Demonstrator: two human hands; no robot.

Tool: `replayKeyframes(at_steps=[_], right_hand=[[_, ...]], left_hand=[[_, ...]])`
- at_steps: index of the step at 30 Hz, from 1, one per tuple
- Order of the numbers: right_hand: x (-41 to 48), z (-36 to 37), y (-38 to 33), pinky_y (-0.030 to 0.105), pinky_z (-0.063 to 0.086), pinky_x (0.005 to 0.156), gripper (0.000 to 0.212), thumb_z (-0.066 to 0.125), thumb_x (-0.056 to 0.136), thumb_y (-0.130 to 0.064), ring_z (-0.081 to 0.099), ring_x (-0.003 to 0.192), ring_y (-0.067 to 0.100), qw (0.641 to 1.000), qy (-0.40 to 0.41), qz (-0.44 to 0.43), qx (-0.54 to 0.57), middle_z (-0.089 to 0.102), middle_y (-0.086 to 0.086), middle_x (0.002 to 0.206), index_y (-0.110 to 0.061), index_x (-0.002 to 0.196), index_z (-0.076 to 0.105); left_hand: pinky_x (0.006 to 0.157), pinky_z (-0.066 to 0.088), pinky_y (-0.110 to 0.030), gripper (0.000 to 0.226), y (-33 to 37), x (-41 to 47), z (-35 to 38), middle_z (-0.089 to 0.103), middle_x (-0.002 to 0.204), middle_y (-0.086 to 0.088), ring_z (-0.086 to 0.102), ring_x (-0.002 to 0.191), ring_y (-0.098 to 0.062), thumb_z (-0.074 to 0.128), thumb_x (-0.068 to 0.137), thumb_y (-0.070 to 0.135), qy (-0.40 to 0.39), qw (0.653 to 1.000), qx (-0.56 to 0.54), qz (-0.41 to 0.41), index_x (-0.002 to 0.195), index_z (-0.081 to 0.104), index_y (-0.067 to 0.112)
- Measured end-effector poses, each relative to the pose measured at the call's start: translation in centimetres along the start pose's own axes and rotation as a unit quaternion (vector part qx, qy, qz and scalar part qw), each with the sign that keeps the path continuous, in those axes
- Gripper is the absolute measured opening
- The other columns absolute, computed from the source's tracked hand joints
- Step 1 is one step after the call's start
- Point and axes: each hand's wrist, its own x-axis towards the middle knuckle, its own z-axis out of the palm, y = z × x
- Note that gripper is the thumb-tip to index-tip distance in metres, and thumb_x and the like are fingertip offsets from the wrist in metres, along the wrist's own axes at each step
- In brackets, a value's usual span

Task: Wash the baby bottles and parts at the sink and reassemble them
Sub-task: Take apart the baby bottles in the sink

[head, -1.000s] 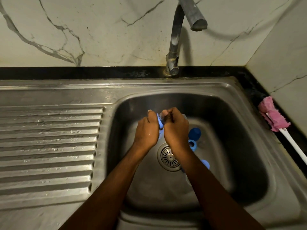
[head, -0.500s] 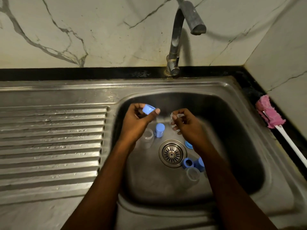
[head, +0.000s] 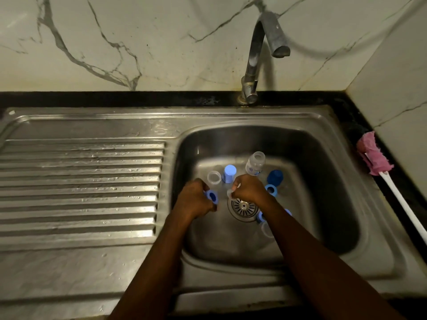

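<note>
Both hands over the sink basin, each holding 1 bottle part.

The left hand (head: 196, 200) has its fingers curled round a blue screw ring (head: 211, 196), held just left of the drain (head: 243, 206). The right hand (head: 250, 189) pinches a small clear teat (head: 231, 192) between thumb and fingers, near the ring but apart from it; the teat is partly hidden. On the floor of the sink (head: 300, 144), 1 uncapped clear bottle (head: 255, 163) stands at the back, with 1 light blue cap (head: 230, 173) and 1 clear cup (head: 214, 177) to its left and 1 dark blue cap (head: 275, 176) to its right. 1 loose blue ring (head: 270, 189) lies just right of the right hand. A pink brush (head: 372, 155) lies on the worktop (head: 346, 112), right of the sink.
</note>
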Motion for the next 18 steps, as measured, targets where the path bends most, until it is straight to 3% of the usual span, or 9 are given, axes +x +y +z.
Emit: replayKeyframes(at_steps=[4, 11, 14, 18], right_hand=[[1.0, 0.9, -0.5, 0.028, 0.044, 0.065, 0.018, 0.068, 0.081, -0.028, 0.061, 0.078, 0.018, 0.999, 0.010, 0.017, -0.050, 0.064, 0.001, 0.088, -0.016, 0.092, 0.059], [2.2, 2.2, -0.8, 0.027, 0.042, 0.064, 0.028, 0.071, 0.079, -0.029, 0.059, 0.084, 0.020, 0.999, 0.032, 0.020, -0.013, 0.064, 0.004, 0.097, -0.013, 0.099, 0.060], [2.6, 2.5, -0.5, 0.022, 0.038, 0.057, 0.019, 0.076, 0.078, -0.026, 0.056, 0.079, 0.016, 0.997, 0.021, 0.032, 0.072, 0.065, 0.002, 0.094, -0.018, 0.089, 0.062], [2.7, 2.7, 0.0, 0.025, 0.045, 0.067, 0.012, 0.073, 0.081, -0.019, 0.063, 0.085, 0.021, 0.987, 0.019, 0.056, 0.152, 0.064, 0.002, 0.087, -0.018, 0.082, 0.061]], left_hand=[[0.091, 0.054, -0.037, 0.056, 0.2, 0.9, 1.1, 0.058, 0.119, -0.010, 0.061, 0.111, -0.027, 0.087, 0.072, 0.027, -0.072, 0.993, 0.058, -0.074, 0.118, 0.062, 0.006], [0.091, 0.049, -0.029, 0.058, -0.9, 3.2, 4.6, 0.063, 0.124, -0.009, 0.057, 0.118, -0.023, 0.086, 0.074, 0.030, -0.002, 0.988, 0.028, -0.150, 0.120, 0.060, 0.009], [0.087, 0.047, -0.028, 0.049, -1.3, 3.5, 5.4, 0.061, 0.122, -0.011, 0.057, 0.114, -0.023, 0.085, 0.074, 0.023, 0.033, 0.985, -0.024, -0.166, 0.115, 0.061, 0.009], [0.077, 0.042, -0.024, 0.034, -1.6, 3.8, 5.9, 0.060, 0.118, -0.015, 0.057, 0.110, -0.027, 0.077, 0.080, 0.014, 0.078, 0.981, -0.047, -0.169, 0.109, 0.059, 0.005]])
